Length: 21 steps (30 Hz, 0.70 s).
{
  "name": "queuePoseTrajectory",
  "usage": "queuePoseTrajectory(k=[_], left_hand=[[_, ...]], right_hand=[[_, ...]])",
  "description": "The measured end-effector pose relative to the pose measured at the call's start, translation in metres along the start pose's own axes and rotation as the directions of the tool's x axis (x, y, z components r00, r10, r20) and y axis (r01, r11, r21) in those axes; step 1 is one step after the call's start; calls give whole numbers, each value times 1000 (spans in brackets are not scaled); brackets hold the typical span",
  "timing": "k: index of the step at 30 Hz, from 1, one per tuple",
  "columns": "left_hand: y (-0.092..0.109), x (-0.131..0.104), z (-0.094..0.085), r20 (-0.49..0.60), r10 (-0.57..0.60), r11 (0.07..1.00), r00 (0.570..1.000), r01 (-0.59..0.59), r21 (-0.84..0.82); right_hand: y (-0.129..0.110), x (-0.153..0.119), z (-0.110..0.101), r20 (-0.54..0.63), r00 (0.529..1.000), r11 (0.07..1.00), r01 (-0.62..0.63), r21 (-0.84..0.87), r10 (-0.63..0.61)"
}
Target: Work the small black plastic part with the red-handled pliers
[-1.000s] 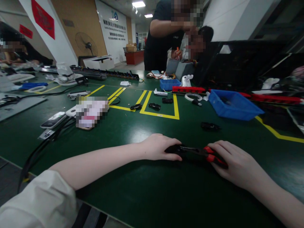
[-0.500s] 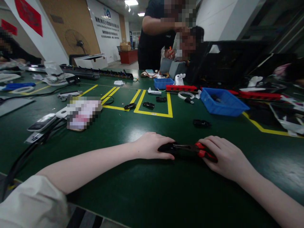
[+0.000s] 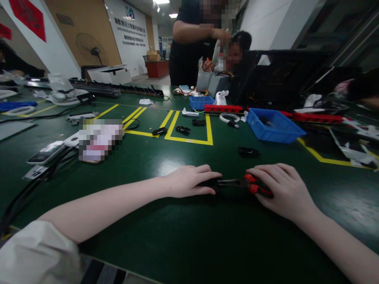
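My left hand (image 3: 194,181) is closed around a small black part (image 3: 209,182), mostly covered by the fingers, so its kind does not show. Red-and-black long-nose pliers (image 3: 250,182) are gripped by their handles in my right hand (image 3: 281,189). The jaws point left, and their tips meet the black part at my left fingertips. Beyond my right hand a similar-looking black part (image 3: 248,152) lies on the green table (image 3: 183,244). Several more small black parts (image 3: 182,129) lie near the yellow tape outline.
A blue bin (image 3: 274,126) with dark pieces stands back right; a smaller blue bin (image 3: 201,102) is behind. A phone (image 3: 100,142) and a white device (image 3: 45,153) with black cables lie left. Across the table a person (image 3: 189,43) stands working over grey boxes (image 3: 219,85).
The whole view has shifted slightly left. The pliers and my right hand have moved a little to the right; my left hand keeps its hold on the black part.
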<state>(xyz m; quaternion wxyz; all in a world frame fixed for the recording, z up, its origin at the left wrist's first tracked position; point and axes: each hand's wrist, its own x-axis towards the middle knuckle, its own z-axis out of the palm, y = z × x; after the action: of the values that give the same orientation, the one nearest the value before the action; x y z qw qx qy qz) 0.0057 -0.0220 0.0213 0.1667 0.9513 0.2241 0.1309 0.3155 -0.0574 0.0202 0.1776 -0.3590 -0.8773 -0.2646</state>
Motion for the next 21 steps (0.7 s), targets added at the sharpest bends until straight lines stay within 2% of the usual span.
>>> queuePoseTrajectory(k=[5, 11, 21], left_hand=[[0, 1, 0, -10, 13, 999, 1000, -14, -36], [0, 3, 1, 32, 48, 999, 998, -48, -7], [-3, 0, 3, -73, 33, 999, 997, -36, -36]], right_hand=[[2, -2, -1, 9, 1000, 1000, -15, -1, 15], [3, -3, -1, 17, 999, 995, -45, 86, 44], [-1, -1, -1, 15, 999, 999, 43, 29, -44]])
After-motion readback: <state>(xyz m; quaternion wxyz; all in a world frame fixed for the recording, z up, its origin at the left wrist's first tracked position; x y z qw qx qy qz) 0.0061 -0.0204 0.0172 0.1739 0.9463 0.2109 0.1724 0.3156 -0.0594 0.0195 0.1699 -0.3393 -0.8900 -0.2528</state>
